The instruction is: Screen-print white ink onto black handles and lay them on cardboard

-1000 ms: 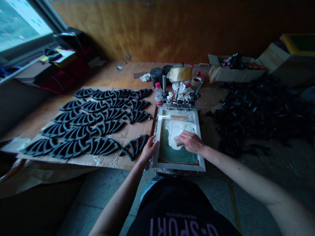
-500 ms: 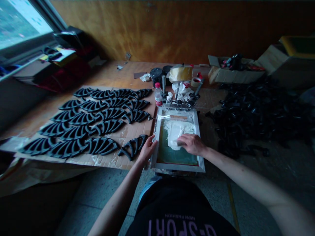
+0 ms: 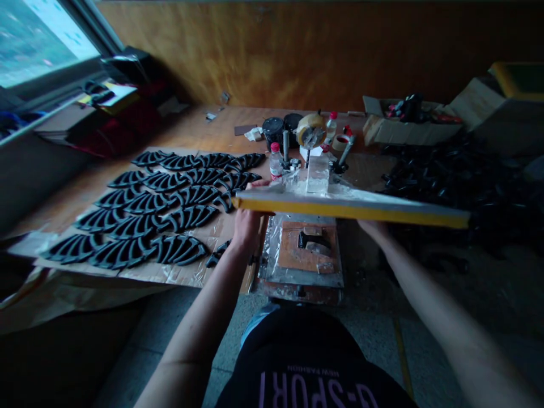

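Observation:
A screen-printing frame [image 3: 352, 211] is tilted up off its base, its yellow front edge toward me. My left hand [image 3: 250, 218] grips the frame's left side, fingertips over the top. My right hand [image 3: 372, 226] reaches beneath the raised frame; its fingers are hidden. A pale block [image 3: 318, 174] stands in white paste on the screen. Underneath, a brown board [image 3: 289, 249] on the base plate bears a small black curved plastic part [image 3: 314, 242].
Rows of black curved parts [image 3: 123, 249] lie on cardboard at the left. A dark heap of parts [image 3: 450, 187] is at the right. Behind the frame stand a red-capped bottle [image 3: 275, 164], black tubs [image 3: 272, 131], metal posts [image 3: 286, 146] and an open carton [image 3: 412, 129].
The frame lay flat and is now raised. My left hand has gone up with it. My right hand has left the white paste on the screen and is now under the frame.

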### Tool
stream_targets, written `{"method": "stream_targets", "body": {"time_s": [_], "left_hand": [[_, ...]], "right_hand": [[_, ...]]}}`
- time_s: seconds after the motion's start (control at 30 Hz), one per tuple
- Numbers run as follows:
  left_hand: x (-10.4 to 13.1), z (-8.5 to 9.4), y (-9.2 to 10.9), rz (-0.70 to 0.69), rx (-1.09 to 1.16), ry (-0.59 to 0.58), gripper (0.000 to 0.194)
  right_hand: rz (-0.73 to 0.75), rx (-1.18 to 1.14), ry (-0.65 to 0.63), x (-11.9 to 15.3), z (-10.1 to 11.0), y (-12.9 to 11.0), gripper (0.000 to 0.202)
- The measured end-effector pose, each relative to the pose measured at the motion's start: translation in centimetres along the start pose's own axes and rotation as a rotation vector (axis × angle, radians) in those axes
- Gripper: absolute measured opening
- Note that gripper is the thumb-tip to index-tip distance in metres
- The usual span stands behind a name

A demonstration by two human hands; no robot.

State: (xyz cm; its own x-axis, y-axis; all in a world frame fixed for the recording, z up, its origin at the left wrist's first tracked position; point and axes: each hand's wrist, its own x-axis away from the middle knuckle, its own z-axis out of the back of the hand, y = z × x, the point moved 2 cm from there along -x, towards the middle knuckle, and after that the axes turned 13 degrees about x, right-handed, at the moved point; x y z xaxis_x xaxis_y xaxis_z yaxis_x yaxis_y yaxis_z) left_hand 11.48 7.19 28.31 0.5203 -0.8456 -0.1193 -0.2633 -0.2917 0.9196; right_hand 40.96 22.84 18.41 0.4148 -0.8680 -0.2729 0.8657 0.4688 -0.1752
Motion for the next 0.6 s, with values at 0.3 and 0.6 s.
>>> {"method": "stream_targets", "body": {"time_s": [0.3,0.6], "left_hand": [[6.7,-0.9,-7.7,0.597,0.037,-0.054,0.064],[12.1,7.9,-11.3,0.665,0.031,0.307,0.044]], "right_hand": [[-0.003,0.057,-0.324,7.6,-5.1,-10.0,0.015],[0.303,-0.191,-0.127,7.7,-3.0,-7.9,0.015]]}}
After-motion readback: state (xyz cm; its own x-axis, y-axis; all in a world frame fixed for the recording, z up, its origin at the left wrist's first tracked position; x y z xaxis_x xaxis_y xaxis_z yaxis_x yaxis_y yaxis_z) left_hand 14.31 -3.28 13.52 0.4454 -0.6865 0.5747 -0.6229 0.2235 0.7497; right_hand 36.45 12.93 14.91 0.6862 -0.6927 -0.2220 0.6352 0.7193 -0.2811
